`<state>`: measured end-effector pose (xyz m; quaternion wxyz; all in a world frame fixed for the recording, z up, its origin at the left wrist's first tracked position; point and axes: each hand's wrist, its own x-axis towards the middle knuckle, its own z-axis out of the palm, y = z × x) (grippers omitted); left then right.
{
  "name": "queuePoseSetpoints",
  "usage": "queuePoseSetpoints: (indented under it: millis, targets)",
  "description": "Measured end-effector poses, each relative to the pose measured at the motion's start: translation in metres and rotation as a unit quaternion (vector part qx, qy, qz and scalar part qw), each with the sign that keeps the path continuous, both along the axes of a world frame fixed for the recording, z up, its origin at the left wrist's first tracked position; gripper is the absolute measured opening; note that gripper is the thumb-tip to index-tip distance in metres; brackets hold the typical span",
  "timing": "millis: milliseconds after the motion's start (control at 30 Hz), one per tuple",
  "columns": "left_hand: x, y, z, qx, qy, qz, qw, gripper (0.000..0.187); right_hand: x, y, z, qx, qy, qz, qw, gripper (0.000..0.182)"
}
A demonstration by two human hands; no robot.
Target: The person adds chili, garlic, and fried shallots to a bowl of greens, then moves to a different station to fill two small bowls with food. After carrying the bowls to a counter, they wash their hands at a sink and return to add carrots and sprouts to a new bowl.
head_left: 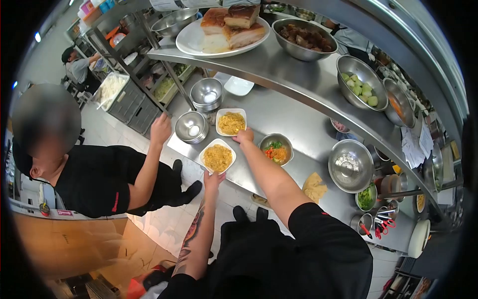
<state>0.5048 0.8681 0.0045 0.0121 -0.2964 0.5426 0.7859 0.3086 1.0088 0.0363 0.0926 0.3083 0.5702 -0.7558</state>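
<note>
Held the nearer white bowl (203,158) of yellow food (218,158) in left hand (213,180), at the edge of the metal counter (296,114). Gripped the farther white bowl (231,110) by its corner with right hand (243,136), beside a steel bowl (191,128).

A glossy white, rounded-square bowl (202,157) heaped with yellow-orange food (218,158) is level at the tabletop's (289,122) near edge, toward the left corner; whether it rests there is unclear. A matching white, rounded-square bowl (218,122), similarly filled with yellow-orange food (231,122), sits just beside it, farther in from that edge.
</note>
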Motion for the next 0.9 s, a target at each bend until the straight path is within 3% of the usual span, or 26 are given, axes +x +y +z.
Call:
queuePoseSetpoints:
  millis: [133, 200, 400, 533, 567, 633, 667, 733, 900]
  targets:
    - [-0.006, 0.006, 0.005, 0.052, -0.008, -0.019, 0.998, 0.043, 0.016, 0.003, 0.006, 0.022, 0.033, -0.008, 0.999, 0.028]
    - [-0.010, 0.010, 0.010, 0.052, -0.007, -0.019, 0.998, 0.044, 0.034, 0.004, 0.009, 0.009, 0.083, -0.064, 0.995, 0.027]
    - [-0.012, 0.010, 0.007, 0.049, 0.011, -0.021, 0.999, 0.045, 0.115, 0.024, 0.037, -0.060, 0.180, -0.031, 0.981, 0.030]
    - [-0.010, 0.004, 0.005, 0.095, 0.041, -0.064, 0.993, 0.045, 0.188, 0.058, 0.068, -0.091, 0.166, 0.039, 0.981, 0.033]
    - [-0.009, 0.006, 0.010, 0.108, 0.069, -0.062, 0.990, 0.052, 0.206, 0.073, 0.078, -0.087, 0.166, 0.000, 0.982, 0.033]
    - [-0.015, 0.005, 0.006, 0.089, 0.072, -0.069, 0.991, 0.056, 0.245, 0.099, 0.087, -0.132, 0.088, 0.069, 0.985, 0.036]
    - [-0.022, -0.001, 0.000, 0.056, 0.053, -0.076, 0.994, 0.053, 0.259, 0.112, 0.077, -0.137, 0.084, 0.016, 0.987, 0.036]
    - [-0.040, -0.011, -0.018, 0.029, 0.052, -0.081, 0.995, 0.044, 0.292, 0.137, 0.049, -0.041, 0.109, 0.085, 0.990, 0.029]
    - [-0.019, -0.016, 0.003, -0.036, 0.018, -0.115, 0.993, 0.044, 0.383, 0.212, 0.021, -0.021, 0.114, -0.068, 0.991, 0.037]
